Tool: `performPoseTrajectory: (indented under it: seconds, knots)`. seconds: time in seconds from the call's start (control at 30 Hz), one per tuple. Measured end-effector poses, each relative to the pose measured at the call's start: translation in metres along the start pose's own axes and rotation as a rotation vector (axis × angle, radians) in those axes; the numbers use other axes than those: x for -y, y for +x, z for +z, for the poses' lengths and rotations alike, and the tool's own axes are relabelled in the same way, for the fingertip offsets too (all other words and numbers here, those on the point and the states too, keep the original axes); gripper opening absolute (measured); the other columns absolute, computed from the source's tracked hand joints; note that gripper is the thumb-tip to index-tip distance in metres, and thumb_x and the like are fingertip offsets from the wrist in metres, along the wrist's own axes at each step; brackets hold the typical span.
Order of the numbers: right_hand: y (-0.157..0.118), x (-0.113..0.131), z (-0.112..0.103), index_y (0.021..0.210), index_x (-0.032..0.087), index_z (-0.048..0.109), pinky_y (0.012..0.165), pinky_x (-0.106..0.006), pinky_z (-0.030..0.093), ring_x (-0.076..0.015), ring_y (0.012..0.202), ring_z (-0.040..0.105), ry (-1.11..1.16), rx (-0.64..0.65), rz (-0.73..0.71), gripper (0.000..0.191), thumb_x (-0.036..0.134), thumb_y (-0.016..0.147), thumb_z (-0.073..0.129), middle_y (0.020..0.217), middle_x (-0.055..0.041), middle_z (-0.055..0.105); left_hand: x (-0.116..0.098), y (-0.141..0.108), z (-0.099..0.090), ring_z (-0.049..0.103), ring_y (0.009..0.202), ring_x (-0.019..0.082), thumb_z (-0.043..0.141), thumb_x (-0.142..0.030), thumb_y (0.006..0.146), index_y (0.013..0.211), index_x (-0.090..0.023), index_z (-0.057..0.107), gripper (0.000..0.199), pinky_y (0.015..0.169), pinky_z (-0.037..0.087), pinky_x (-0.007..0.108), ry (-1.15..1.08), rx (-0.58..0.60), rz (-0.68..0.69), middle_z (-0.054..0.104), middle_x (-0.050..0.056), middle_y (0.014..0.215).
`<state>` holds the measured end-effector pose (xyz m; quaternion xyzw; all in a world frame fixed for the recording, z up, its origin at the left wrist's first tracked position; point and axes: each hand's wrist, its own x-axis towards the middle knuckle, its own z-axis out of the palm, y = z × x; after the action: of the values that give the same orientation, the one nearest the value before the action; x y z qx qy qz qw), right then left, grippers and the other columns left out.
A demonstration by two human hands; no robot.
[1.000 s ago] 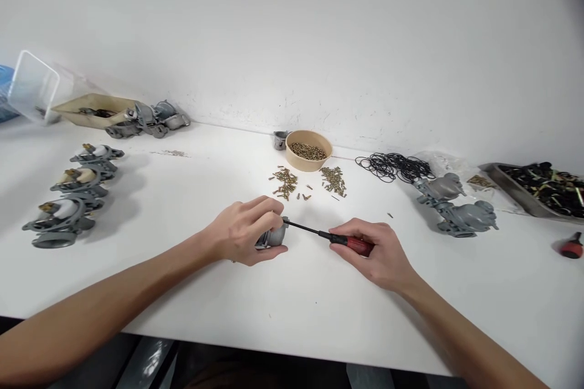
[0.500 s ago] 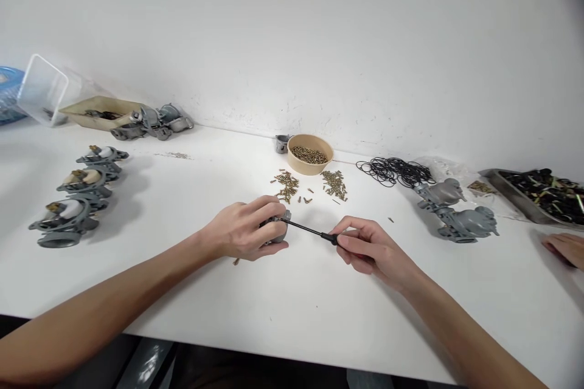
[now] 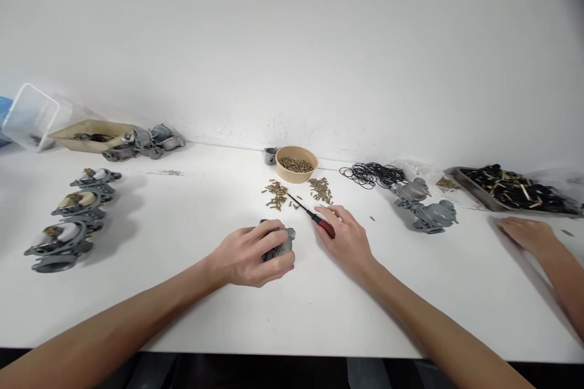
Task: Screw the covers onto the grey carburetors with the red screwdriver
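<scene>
My left hand [image 3: 258,254] is wrapped round a grey metal float bowl [image 3: 285,246] on the white table; the fingers cover much of it. A screwdriver [image 3: 325,228] with a red and black handle is in my right hand [image 3: 347,242], its dark shaft slanting up and left. The shaft's tip reaches the right edge of a loose pile of brass screws [image 3: 276,194]. Just right of that lies a second pile of small brass pieces [image 3: 321,190]. Behind both piles stands a tan paper bowl [image 3: 296,177] full of small brass parts.
Several carburetors with white floats [image 3: 64,237] line the left side. Grey bowls [image 3: 146,140] lie by a beige tray [image 3: 77,143]. Right are black rubber rings [image 3: 371,174], two assembled carburetors [image 3: 433,216], a metal tray [image 3: 488,197] and another person's hand [image 3: 524,234].
The screwdriver has come away from the grey part, and its tip now points toward the brass screws. My right hand has turned. The other person's arm shows more at right.
</scene>
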<state>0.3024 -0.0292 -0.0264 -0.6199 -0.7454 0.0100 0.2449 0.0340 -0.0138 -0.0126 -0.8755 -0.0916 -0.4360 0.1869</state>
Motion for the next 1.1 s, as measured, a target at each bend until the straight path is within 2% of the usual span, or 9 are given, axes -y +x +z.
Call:
performPoseTrajectory:
  seconds: [0.13, 0.27, 0.4, 0.53, 0.63, 0.77, 0.87, 0.97, 1.1]
  knots:
    - [-0.016, 0.029, -0.018, 0.135, 0.028, 0.058, 0.095, -0.042, 0.056, -0.0261, 0.115, 0.064, 0.469, -0.031, -0.088, 0.038, 0.035, 0.099, 0.061, 0.137, -0.0128, 0.057, -0.013, 0.003, -0.003, 0.075, 0.094, 0.028, 0.083, -0.021, 0.078, 0.101, -0.021, 0.061, 0.032, 0.056, 0.058, 0.027, 0.009, -0.061, -0.008, 0.068, 0.006, 0.089]
    - [-0.048, 0.078, -0.012, 0.156, 0.034, 0.024, 0.096, -0.044, 0.058, -0.0262, 0.119, 0.064, 0.962, 0.080, -0.093, 0.090, 0.039, 0.085, 0.079, 0.155, -0.0152, 0.041, -0.024, 0.008, -0.004, 0.074, 0.101, 0.028, 0.080, -0.024, 0.083, 0.100, -0.020, 0.061, 0.026, 0.069, 0.066, 0.032, 0.002, -0.261, -0.058, 0.064, 0.006, 0.089]
    - [-0.063, 0.115, 0.010, 0.152, 0.032, 0.032, 0.092, -0.044, 0.061, -0.0279, 0.112, 0.066, 1.061, 0.014, 0.002, 0.094, 0.030, 0.075, 0.086, 0.143, -0.0120, 0.054, -0.037, 0.011, -0.002, 0.071, 0.110, 0.027, 0.069, -0.017, 0.089, 0.100, -0.021, 0.060, 0.014, 0.076, 0.068, 0.034, -0.025, -0.388, -0.074, 0.061, 0.005, 0.093]
    - [-0.058, 0.118, 0.005, 0.146, 0.036, 0.042, 0.092, -0.042, 0.062, -0.0317, 0.115, 0.067, 0.989, -0.197, 0.007, 0.089, 0.024, 0.070, 0.085, 0.132, -0.0077, 0.061, -0.046, 0.011, -0.004, 0.063, 0.126, 0.030, 0.062, -0.012, 0.090, 0.118, -0.023, 0.056, 0.030, 0.078, 0.068, 0.035, -0.077, -0.278, -0.118, 0.061, 0.011, 0.114]
    - [-0.051, 0.090, -0.024, 0.148, 0.033, 0.036, 0.093, -0.043, 0.063, -0.0309, 0.112, 0.069, 0.904, -0.280, 0.107, 0.088, 0.032, 0.075, 0.086, 0.127, -0.0097, 0.063, -0.045, 0.012, -0.011, 0.054, 0.138, 0.036, 0.071, -0.017, 0.089, 0.133, -0.021, 0.049, 0.050, 0.086, 0.067, 0.041, -0.109, -0.156, -0.138, 0.055, 0.019, 0.136]
    - [-0.051, 0.008, -0.078, 0.142, 0.028, 0.041, 0.076, -0.045, 0.065, -0.0303, 0.095, 0.073, 0.585, -0.328, 0.376, 0.095, 0.044, 0.063, 0.092, 0.121, -0.0109, 0.067, -0.030, 0.013, -0.024, 0.057, 0.132, 0.036, 0.065, -0.010, 0.090, 0.135, -0.016, 0.052, 0.047, 0.099, 0.062, 0.049, -0.063, 0.029, -0.159, 0.058, 0.021, 0.136]
    - [-0.065, -0.062, -0.111, 0.136, 0.027, 0.048, 0.080, -0.043, 0.061, -0.0275, 0.094, 0.071, 0.144, -0.327, 0.596, 0.083, 0.047, 0.064, 0.086, 0.119, -0.0094, 0.067, -0.012, 0.009, -0.029, 0.068, 0.111, 0.030, 0.057, -0.014, 0.095, 0.122, -0.017, 0.060, 0.027, 0.073, 0.064, 0.037, -0.012, 0.193, -0.240, 0.066, 0.015, 0.124]
    - [-0.081, -0.113, -0.130, 0.130, 0.023, 0.051, 0.083, -0.046, 0.056, -0.0309, 0.096, 0.067, 0.017, -0.341, 0.721, 0.081, 0.043, 0.059, 0.085, 0.117, -0.0125, 0.067, 0.005, 0.001, -0.029, 0.071, 0.094, 0.024, 0.053, -0.020, 0.099, 0.111, -0.020, 0.064, 0.016, 0.050, 0.051, 0.027, 0.019, 0.362, -0.361, 0.071, 0.008, 0.111]
    - [-0.093, -0.146, -0.137, 0.127, 0.021, 0.051, 0.086, -0.047, 0.052, -0.0340, 0.101, 0.065, -0.051, -0.335, 0.807, 0.081, 0.046, 0.057, 0.082, 0.120, -0.0163, 0.066, 0.020, -0.006, -0.028, 0.071, 0.094, 0.025, 0.051, -0.026, 0.100, 0.121, -0.024, 0.063, 0.024, 0.060, 0.052, 0.030, -0.026, 0.586, -0.589, 0.072, 0.005, 0.109]
